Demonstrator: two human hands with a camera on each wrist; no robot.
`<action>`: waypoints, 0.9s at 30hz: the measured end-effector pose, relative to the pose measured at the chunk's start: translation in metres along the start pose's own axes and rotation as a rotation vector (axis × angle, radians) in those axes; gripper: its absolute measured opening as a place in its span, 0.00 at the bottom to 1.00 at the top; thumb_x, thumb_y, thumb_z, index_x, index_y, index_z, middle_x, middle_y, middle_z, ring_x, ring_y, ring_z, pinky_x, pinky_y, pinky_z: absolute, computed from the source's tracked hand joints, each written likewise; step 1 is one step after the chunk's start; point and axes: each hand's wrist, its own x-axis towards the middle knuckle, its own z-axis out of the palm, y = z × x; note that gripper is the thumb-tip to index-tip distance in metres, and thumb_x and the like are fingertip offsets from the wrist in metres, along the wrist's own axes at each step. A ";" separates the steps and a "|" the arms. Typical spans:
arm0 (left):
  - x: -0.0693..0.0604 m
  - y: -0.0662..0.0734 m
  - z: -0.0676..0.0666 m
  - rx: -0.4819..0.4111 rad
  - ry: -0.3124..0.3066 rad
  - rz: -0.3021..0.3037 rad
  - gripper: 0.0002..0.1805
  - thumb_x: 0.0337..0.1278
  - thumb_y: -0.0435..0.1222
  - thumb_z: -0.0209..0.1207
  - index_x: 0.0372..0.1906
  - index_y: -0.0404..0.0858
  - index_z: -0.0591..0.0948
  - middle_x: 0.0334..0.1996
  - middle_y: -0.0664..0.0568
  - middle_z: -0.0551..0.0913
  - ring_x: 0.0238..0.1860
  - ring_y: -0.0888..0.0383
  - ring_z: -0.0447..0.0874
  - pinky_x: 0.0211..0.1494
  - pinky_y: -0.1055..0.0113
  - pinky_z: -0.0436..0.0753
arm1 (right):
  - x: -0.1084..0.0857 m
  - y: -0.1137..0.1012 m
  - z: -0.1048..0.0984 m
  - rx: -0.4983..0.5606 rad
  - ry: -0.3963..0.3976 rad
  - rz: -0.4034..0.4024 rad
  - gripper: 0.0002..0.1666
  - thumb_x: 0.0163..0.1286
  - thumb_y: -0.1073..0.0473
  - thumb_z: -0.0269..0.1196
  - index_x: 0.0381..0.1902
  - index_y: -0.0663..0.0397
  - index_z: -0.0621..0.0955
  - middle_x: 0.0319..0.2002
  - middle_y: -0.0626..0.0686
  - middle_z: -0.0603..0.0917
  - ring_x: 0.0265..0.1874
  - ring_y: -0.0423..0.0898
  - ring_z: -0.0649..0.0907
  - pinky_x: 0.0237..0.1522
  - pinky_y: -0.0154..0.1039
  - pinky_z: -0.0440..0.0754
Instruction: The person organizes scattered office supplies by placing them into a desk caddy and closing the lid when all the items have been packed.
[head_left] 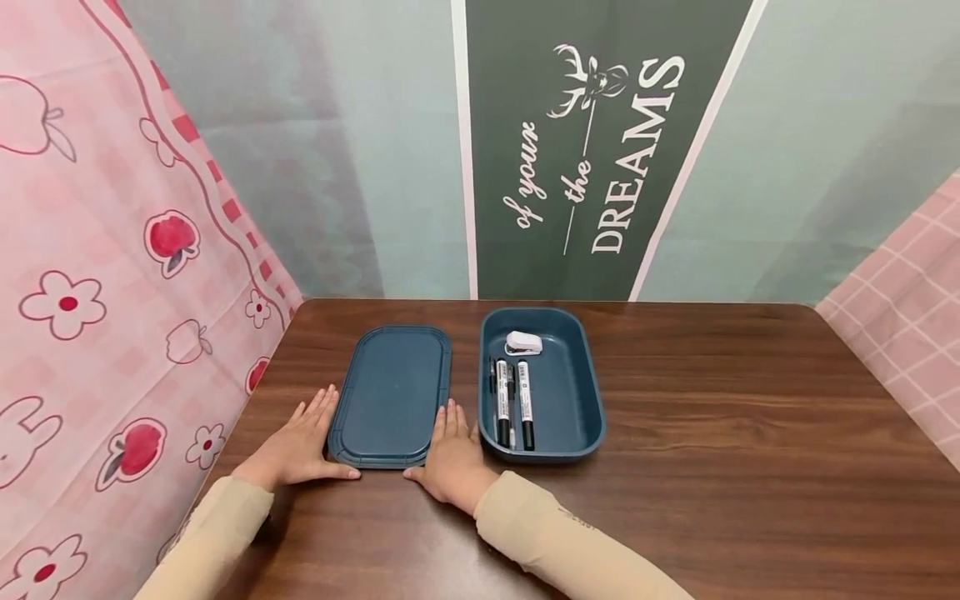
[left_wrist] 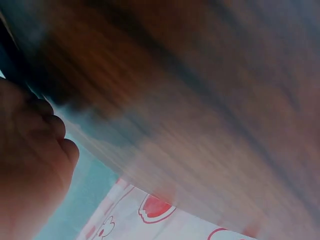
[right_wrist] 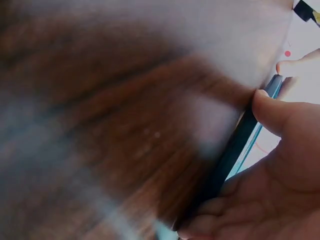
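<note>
A dark blue rectangular lid [head_left: 392, 392] lies flat on the table in the head view. My left hand [head_left: 300, 446] touches its left side, fingers extended along the edge and thumb by the near left corner. On the opposite side, my right hand [head_left: 453, 458] rests against the right edge, its thumb by the near right corner. The right wrist view shows the right thumb [right_wrist: 270, 112] at the lid's edge [right_wrist: 240, 145]. Just right of that hand stands a matching blue box [head_left: 566, 392], uncovered. In it are a small white stapler [head_left: 523, 342] and several markers and pens [head_left: 526, 400].
The brown wooden table [head_left: 720, 433] extends to the right of the box. A grey-green curtain [head_left: 390, 167] with printed lettering hangs behind it. Pink patterned cloth [head_left: 112, 333] borders the left side, and pink checked cloth [head_left: 915, 317] the right.
</note>
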 end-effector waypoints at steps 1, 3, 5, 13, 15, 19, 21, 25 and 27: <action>-0.001 0.001 0.000 -0.008 -0.004 -0.007 0.70 0.33 0.69 0.63 0.68 0.18 0.51 0.69 0.27 0.49 0.70 0.33 0.46 0.67 0.38 0.51 | 0.000 0.001 0.001 0.014 -0.005 -0.004 0.60 0.60 0.27 0.54 0.72 0.66 0.53 0.73 0.63 0.49 0.72 0.55 0.50 0.68 0.56 0.55; -0.002 0.001 0.001 -0.025 0.000 -0.010 0.70 0.34 0.69 0.64 0.68 0.18 0.51 0.69 0.26 0.49 0.70 0.33 0.46 0.67 0.38 0.51 | 0.000 0.002 0.001 0.046 -0.004 -0.010 0.60 0.59 0.27 0.55 0.72 0.66 0.52 0.73 0.64 0.48 0.72 0.55 0.49 0.68 0.56 0.54; -0.003 -0.001 0.003 -0.046 0.003 -0.012 0.70 0.34 0.68 0.64 0.68 0.18 0.50 0.70 0.26 0.48 0.70 0.33 0.44 0.67 0.37 0.50 | 0.000 0.002 0.002 0.072 0.005 -0.018 0.61 0.60 0.28 0.56 0.72 0.67 0.52 0.73 0.64 0.47 0.72 0.56 0.48 0.68 0.57 0.54; -0.011 -0.003 -0.003 -0.183 0.010 -0.025 0.70 0.36 0.63 0.67 0.70 0.19 0.45 0.71 0.27 0.43 0.71 0.33 0.38 0.67 0.35 0.45 | -0.007 0.004 -0.001 0.158 0.087 -0.100 0.60 0.62 0.30 0.56 0.72 0.70 0.51 0.72 0.67 0.47 0.72 0.58 0.50 0.67 0.58 0.56; -0.014 -0.001 -0.008 -0.211 0.017 -0.031 0.69 0.36 0.61 0.68 0.70 0.19 0.44 0.70 0.27 0.42 0.71 0.32 0.37 0.67 0.35 0.44 | -0.008 0.005 -0.003 0.182 0.107 -0.125 0.59 0.62 0.31 0.56 0.71 0.71 0.51 0.72 0.68 0.47 0.71 0.59 0.50 0.67 0.57 0.57; -0.018 0.004 -0.018 -0.246 0.034 -0.035 0.69 0.37 0.59 0.69 0.70 0.19 0.42 0.70 0.26 0.40 0.70 0.31 0.36 0.67 0.35 0.42 | -0.011 0.008 -0.007 0.258 0.146 -0.175 0.59 0.63 0.33 0.57 0.71 0.73 0.51 0.71 0.69 0.47 0.71 0.60 0.51 0.66 0.56 0.60; -0.020 0.007 -0.022 -0.264 0.039 -0.043 0.69 0.37 0.58 0.69 0.70 0.20 0.41 0.70 0.26 0.39 0.70 0.31 0.35 0.67 0.36 0.41 | -0.012 0.009 -0.009 0.295 0.165 -0.202 0.58 0.63 0.34 0.58 0.71 0.74 0.50 0.71 0.70 0.47 0.71 0.61 0.51 0.65 0.56 0.61; -0.024 0.014 -0.029 -0.310 0.062 -0.052 0.69 0.39 0.55 0.70 0.70 0.20 0.38 0.70 0.25 0.37 0.70 0.31 0.33 0.67 0.36 0.40 | -0.016 0.014 -0.016 0.377 0.213 -0.258 0.59 0.63 0.37 0.61 0.71 0.74 0.49 0.71 0.70 0.46 0.71 0.60 0.50 0.65 0.57 0.60; -0.026 0.020 -0.033 -0.334 0.080 -0.061 0.69 0.40 0.54 0.70 0.70 0.21 0.37 0.70 0.26 0.35 0.70 0.32 0.31 0.67 0.36 0.39 | -0.019 0.018 -0.021 0.412 0.234 -0.284 0.59 0.63 0.37 0.61 0.71 0.73 0.48 0.72 0.68 0.44 0.71 0.59 0.48 0.66 0.56 0.58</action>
